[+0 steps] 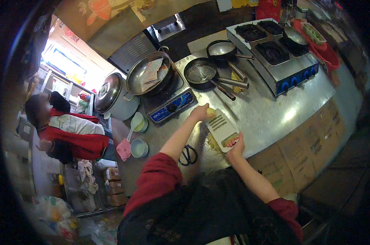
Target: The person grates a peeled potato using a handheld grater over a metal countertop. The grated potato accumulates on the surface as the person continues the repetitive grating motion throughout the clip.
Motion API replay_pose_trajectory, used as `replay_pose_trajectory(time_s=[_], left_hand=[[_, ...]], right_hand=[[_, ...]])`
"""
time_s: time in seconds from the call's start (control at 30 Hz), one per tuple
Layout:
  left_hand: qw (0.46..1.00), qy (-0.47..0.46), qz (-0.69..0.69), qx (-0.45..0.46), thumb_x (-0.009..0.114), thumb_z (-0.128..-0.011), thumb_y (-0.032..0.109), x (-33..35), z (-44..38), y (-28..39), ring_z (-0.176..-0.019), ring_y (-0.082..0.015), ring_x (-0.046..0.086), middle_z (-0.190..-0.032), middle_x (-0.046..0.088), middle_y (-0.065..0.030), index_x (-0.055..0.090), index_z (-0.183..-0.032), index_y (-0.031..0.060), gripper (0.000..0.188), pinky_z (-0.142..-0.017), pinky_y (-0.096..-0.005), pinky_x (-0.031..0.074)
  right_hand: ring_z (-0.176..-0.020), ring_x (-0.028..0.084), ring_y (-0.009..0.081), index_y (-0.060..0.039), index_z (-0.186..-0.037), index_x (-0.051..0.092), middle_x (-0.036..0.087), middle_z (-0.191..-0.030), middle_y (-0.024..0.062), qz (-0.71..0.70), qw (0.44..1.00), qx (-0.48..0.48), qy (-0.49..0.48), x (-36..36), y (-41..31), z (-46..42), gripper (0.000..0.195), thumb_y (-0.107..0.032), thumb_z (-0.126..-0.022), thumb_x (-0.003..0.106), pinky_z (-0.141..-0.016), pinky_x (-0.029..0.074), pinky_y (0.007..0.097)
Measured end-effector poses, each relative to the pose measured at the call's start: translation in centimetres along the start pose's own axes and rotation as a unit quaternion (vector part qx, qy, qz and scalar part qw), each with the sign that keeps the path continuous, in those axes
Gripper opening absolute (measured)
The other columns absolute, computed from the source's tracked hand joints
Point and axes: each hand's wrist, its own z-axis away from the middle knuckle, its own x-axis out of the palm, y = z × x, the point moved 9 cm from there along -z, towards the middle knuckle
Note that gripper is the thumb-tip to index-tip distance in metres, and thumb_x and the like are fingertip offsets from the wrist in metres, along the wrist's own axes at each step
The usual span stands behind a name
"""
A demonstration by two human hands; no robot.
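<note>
My left hand (200,113) grips a pale yellow peeled vegetable, perhaps a potato (211,112), against the upper end of a white flat grater (221,125). The grater slants over the steel worktop, and my right hand (237,147) is closed around its lower end at the handle opening. Beneath and beside the grater lies a pile of pale yellow shreds (214,144), partly hidden by it. Black-handled scissors (188,155) rest on the worktop left of the shreds, below my left forearm.
Beyond my hands are frying pans (200,73), a wide pan on a single burner (172,107) and a four-burner gas stove (283,69). Two small cups (139,148), a pink cloth (123,149) and a large lidded pot (120,102) stand left. A person in red (77,131) is further left.
</note>
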Motion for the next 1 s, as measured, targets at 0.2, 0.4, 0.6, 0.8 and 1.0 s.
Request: replay_pose_trajectory(time_s=[0.2,0.4,0.6,0.8,1.0], left_hand=[[0.99,-0.029,-0.046,0.133,0.068,-0.064,0.044,-1.7,6.6,9.7,-0.081,-0.034,0.06,-0.086,0.062,-0.0171,0.049,-0.11,0.0131,0.059,-0.07,-0.042,0.047],[0.993,-0.028,-0.011,0.116,0.068,-0.067,0.043,0.4,5.9,7.6,-0.085,-0.0358,0.058,-0.089,0.06,-0.0187,0.05,-0.114,0.0144,0.059,-0.073,-0.0421,0.047],[0.993,0.015,0.008,0.113,0.068,-0.067,0.043,0.8,4.8,6.5,-0.086,-0.0357,0.058,-0.089,0.061,-0.0197,0.052,-0.11,0.0117,0.056,-0.073,-0.0426,0.046],[0.994,-0.022,-0.079,0.069,0.069,-0.065,0.044,1.6,2.1,5.4,-0.083,-0.0348,0.061,-0.088,0.062,-0.0181,0.049,-0.116,0.0156,0.062,-0.07,-0.043,0.049],[0.994,-0.04,-0.078,0.059,0.067,-0.065,0.046,1.6,-0.2,4.8,-0.085,-0.0336,0.061,-0.093,0.063,-0.017,0.048,-0.119,0.0148,0.065,-0.072,-0.0427,0.049]], right_hand=[[-0.041,0.026,0.0124,-0.0125,-0.069,0.035,0.028,-0.051,-0.0002,-0.001,1.0,0.01,-0.004,0.7,-0.2,0.3,0.034,-0.037,-0.086,0.051,-0.039,0.026,0.028],[-0.04,0.028,0.0136,-0.0107,-0.07,0.035,0.029,-0.049,0.0005,0.009,1.0,0.023,0.002,-0.4,0.2,-0.2,0.036,-0.039,-0.085,0.052,-0.041,0.029,0.0295],[-0.041,0.027,0.0128,-0.0117,-0.071,0.035,0.029,-0.05,0.0001,0.003,1.0,0.021,0.014,-0.9,0.3,-0.6,0.035,-0.039,-0.084,0.053,-0.041,0.028,0.0294],[-0.044,0.026,0.0116,-0.0142,-0.073,0.035,0.028,-0.053,-0.0002,-0.013,0.999,0.033,0.017,-0.7,0.5,0.4,0.032,-0.038,-0.084,0.053,-0.041,0.026,0.0271],[-0.043,0.026,0.0121,-0.0128,-0.073,0.034,0.028,-0.052,0.0003,-0.02,1.0,-0.001,0.006,-0.3,-0.1,-0.9,0.032,-0.037,-0.085,0.052,-0.041,0.026,0.0277]])
